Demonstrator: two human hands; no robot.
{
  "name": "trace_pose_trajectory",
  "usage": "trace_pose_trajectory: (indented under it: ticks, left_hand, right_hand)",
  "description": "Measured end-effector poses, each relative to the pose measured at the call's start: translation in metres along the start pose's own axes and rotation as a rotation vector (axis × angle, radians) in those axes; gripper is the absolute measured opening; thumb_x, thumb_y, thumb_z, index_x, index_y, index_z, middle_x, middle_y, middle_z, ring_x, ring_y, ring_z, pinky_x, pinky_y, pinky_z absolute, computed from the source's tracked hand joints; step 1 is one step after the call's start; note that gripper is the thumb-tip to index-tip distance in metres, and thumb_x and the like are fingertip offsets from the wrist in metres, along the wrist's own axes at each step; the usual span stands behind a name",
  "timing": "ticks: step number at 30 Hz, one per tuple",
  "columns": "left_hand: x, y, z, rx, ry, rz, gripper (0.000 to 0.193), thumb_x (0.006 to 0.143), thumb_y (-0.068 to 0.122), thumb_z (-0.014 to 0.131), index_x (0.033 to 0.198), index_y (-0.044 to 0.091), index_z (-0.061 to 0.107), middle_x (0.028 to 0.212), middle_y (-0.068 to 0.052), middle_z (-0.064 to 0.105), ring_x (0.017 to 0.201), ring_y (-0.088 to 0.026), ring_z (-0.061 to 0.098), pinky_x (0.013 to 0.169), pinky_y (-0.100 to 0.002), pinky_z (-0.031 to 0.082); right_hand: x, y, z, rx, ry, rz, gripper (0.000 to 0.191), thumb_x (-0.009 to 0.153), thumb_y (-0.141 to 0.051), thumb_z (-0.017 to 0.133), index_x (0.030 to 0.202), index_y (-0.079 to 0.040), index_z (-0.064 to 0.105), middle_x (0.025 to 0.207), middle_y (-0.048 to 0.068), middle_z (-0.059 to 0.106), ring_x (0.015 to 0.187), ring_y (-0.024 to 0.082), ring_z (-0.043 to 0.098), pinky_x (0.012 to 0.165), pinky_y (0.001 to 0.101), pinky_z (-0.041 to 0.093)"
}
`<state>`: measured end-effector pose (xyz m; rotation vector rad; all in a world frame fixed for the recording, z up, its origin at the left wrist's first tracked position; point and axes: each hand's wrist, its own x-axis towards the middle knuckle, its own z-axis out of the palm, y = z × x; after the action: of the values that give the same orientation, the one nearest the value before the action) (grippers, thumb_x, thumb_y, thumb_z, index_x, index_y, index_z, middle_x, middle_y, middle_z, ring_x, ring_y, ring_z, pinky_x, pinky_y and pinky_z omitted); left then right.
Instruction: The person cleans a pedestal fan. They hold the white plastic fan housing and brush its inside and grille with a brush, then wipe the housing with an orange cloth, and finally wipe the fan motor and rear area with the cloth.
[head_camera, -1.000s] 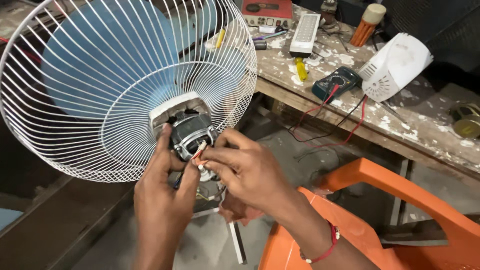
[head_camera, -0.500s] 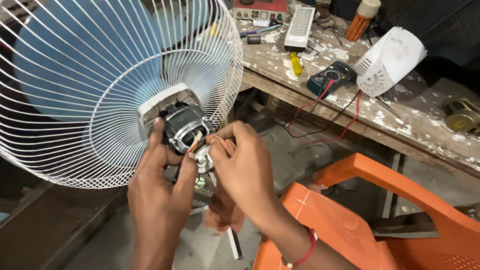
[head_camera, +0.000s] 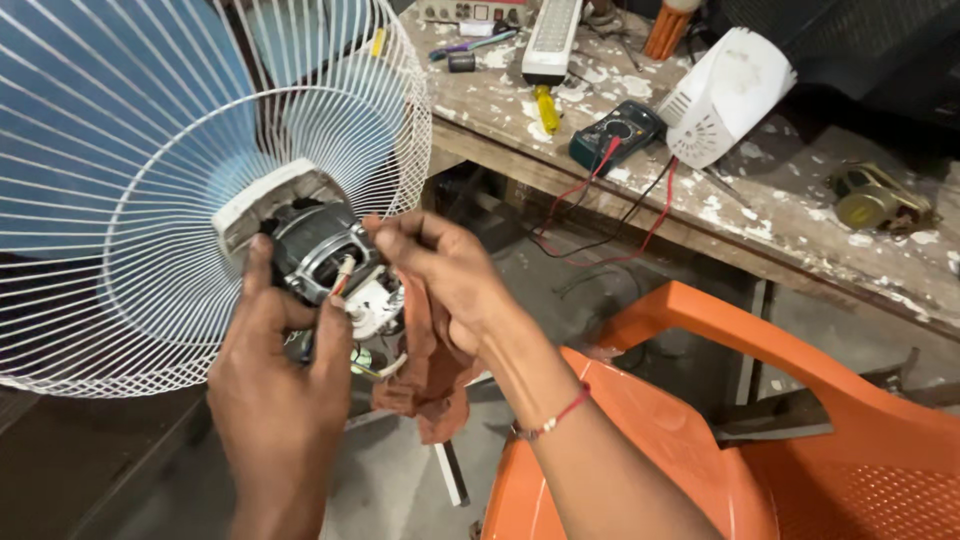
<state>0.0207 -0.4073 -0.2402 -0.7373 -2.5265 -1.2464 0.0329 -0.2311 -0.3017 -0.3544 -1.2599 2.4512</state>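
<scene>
A white wire fan guard with blue blades behind it fills the left of the head view. Its exposed motor faces me at the back of the guard. My left hand grips the motor from below, thumb and finger on either side. My right hand pinches thin wires at the motor's rear and also holds a reddish-brown rag that hangs under the palm. A red thread bracelet sits on my right wrist.
An orange plastic chair stands at the lower right. A paint-stained wooden workbench carries a multimeter with red and black leads, a yellow screwdriver, a white fan housing and a small motor.
The fan and both hands have shifted left and closer in view. My right hand has moved up onto the wires at the motor's rear.
</scene>
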Motion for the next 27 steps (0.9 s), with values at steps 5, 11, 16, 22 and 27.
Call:
trace_pose_trajectory:
  ticks: [5,11,16,22,27]
  left_hand:
    - [0.004,-0.008,0.002,0.084,0.071,0.129,0.028,0.092,0.015,0.075,0.078,-0.001,0.057,0.153,-0.026,0.058,0.109,-0.037,0.073,0.08,-0.042,0.055]
    - [-0.002,-0.015,0.011,0.069,-0.032,-0.008,0.044,0.092,0.015,0.074,0.131,-0.002,0.062,0.098,-0.023,0.075,0.083,-0.03,0.072,0.083,-0.04,0.055]
    - [-0.006,-0.012,0.018,-0.18,0.053,0.166,0.043,0.099,0.008,0.068,0.133,-0.009,0.051,0.097,-0.011,0.068,0.091,-0.011,0.067,0.089,-0.029,0.055]
    - [-0.003,-0.001,0.015,-0.068,0.029,0.114,0.06,0.1,0.005,0.07,0.154,-0.013,0.051,0.083,-0.008,0.066,0.076,-0.009,0.061,0.073,-0.025,0.052]
    - [-0.003,0.002,0.011,-0.024,0.012,0.05,0.065,0.094,0.003,0.069,0.153,-0.012,0.048,0.079,-0.006,0.066,0.068,-0.007,0.059,0.064,-0.024,0.049]
  right_hand:
    - [-0.022,0.015,-0.027,-0.059,-0.074,0.076,0.019,0.09,-0.007,0.073,0.106,0.002,0.072,0.105,0.006,0.076,0.099,0.012,0.071,0.092,0.0267,0.056]
    - [-0.027,0.034,-0.013,-0.041,0.098,-0.08,0.015,0.095,-0.009,0.073,0.105,0.002,0.072,0.098,0.006,0.073,0.088,0.01,0.067,0.079,0.0254,0.054]
    - [-0.02,0.041,0.006,0.021,0.278,-0.115,0.02,0.098,-0.016,0.072,0.106,0.002,0.073,0.088,0.005,0.071,0.062,0.007,0.049,0.053,0.0234,0.039]
    - [-0.032,0.03,-0.003,0.119,0.047,-0.153,0.015,0.1,-0.011,0.072,0.107,0.002,0.07,0.097,0.005,0.074,0.068,0.004,0.054,0.059,0.0209,0.044]
    - [-0.016,0.019,-0.007,-0.053,-0.016,-0.247,0.018,0.099,-0.008,0.07,0.112,0.005,0.071,0.107,0.01,0.076,0.098,0.013,0.072,0.09,0.0265,0.059]
